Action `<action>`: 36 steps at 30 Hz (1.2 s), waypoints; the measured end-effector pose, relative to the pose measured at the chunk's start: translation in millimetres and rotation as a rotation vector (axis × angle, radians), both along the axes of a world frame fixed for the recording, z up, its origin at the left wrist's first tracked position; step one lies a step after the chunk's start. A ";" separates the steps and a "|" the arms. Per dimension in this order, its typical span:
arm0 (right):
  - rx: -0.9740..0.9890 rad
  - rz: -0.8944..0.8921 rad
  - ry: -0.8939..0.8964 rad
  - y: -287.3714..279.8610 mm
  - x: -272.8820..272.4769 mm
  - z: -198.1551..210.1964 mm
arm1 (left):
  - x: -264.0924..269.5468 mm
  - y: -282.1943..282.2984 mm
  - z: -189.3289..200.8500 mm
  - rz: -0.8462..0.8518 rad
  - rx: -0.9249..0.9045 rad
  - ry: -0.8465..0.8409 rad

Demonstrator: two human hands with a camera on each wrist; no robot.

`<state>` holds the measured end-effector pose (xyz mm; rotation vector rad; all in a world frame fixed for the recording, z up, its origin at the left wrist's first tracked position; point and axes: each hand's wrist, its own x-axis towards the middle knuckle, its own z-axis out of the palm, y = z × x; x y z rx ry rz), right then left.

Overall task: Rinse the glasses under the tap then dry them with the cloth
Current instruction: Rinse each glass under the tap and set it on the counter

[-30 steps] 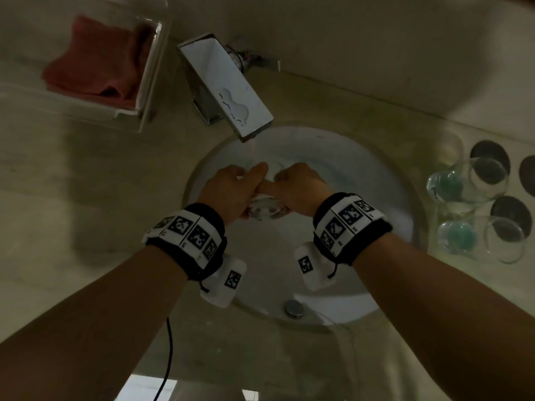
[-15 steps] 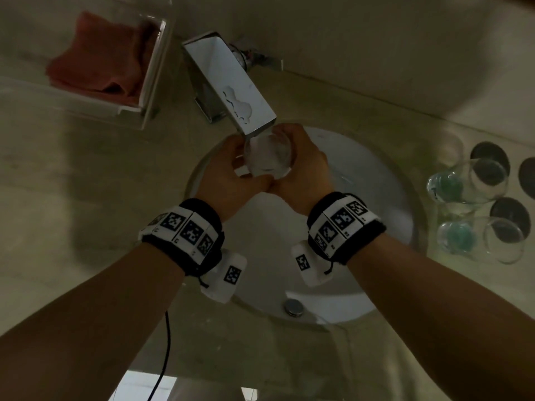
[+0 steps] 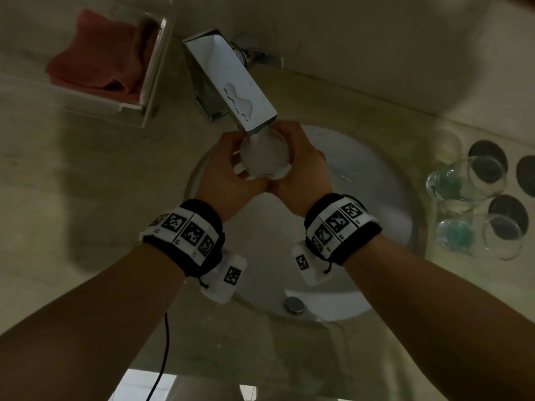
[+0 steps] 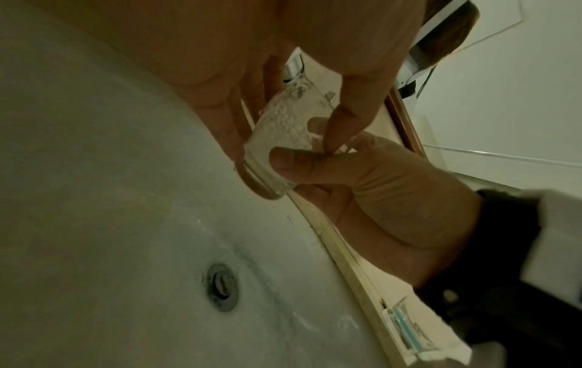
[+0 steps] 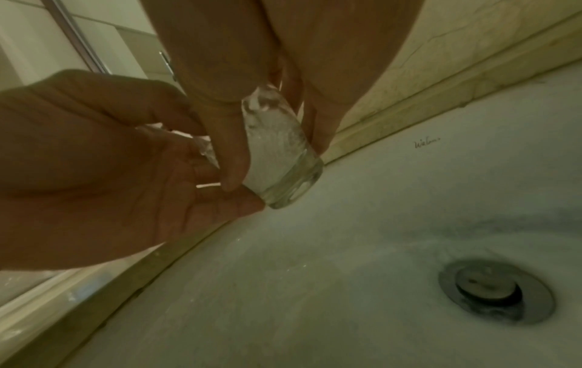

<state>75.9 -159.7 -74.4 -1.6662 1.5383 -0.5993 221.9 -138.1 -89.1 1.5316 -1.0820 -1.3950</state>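
Note:
A clear glass (image 3: 265,157) stands upright just under the spout of the steel tap (image 3: 231,82), and foaming water runs into it. My left hand (image 3: 228,172) grips its left side and my right hand (image 3: 304,172) its right side. In the left wrist view the stream (image 4: 297,87) drops into the glass (image 4: 283,134), with the right hand's thumb (image 4: 299,164) near the thick base. The right wrist view shows the glass (image 5: 277,154) full of bubbling water. Two more glasses (image 3: 469,178) (image 3: 486,235) lie on the counter at the right. A red cloth (image 3: 101,62) sits folded at the back left.
The white basin (image 3: 362,227) lies below my hands, with its drain (image 5: 494,290) and a chrome knob (image 3: 293,304) at the near rim. The cloth lies in a clear box (image 3: 150,82). Dark round coasters (image 3: 487,154) sit beside the lying glasses. A black cable (image 3: 163,357) hangs below.
Both hands have lifted the glass from low in the basin up to the spout and turned its mouth upward. Water now pours into it.

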 end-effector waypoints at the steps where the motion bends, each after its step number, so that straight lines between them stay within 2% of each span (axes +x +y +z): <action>1: 0.001 -0.002 -0.006 0.5 0.8 -0.5 | 0.0 -0.2 0.7 -0.003 -0.006 0.009; 5: 0.006 -0.003 -0.001 0.2 2.9 -1.1 | 1.7 -2.0 1.3 -0.011 -0.020 -0.028; 8: 0.050 -0.033 -0.020 1.5 0.1 -3.7 | 3.6 -0.2 0.3 -0.042 -0.013 -0.118; 13: 0.248 -0.125 0.035 3.0 -4.5 -6.0 | 0.2 0.4 4.2 -0.035 0.089 -0.192; 16: 0.392 -0.203 0.049 0.8 -4.6 -10.5 | -2.5 -0.3 6.2 -0.094 0.082 -0.269; 21: 0.660 -0.352 -0.160 -6.7 -0.4 -12.4 | -1.7 -0.3 -0.2 -0.014 0.125 -0.227; 25: 0.794 -0.365 -0.189 -10.3 -2.4 -4.2 | 0.1 -0.7 -4.1 0.019 0.175 -0.214; 28: 0.754 -0.330 -0.197 -11.0 -2.6 -3.0 | 0.2 -1.9 -2.6 0.011 0.186 -0.201; 34: 0.535 -0.262 -0.111 -8.6 6.4 -1.6 | 2.0 -2.1 -0.3 0.038 0.170 -0.142; 36: 0.464 -0.253 -0.159 -8.0 6.1 -0.5 | 1.7 -1.4 0.7 0.070 0.172 -0.075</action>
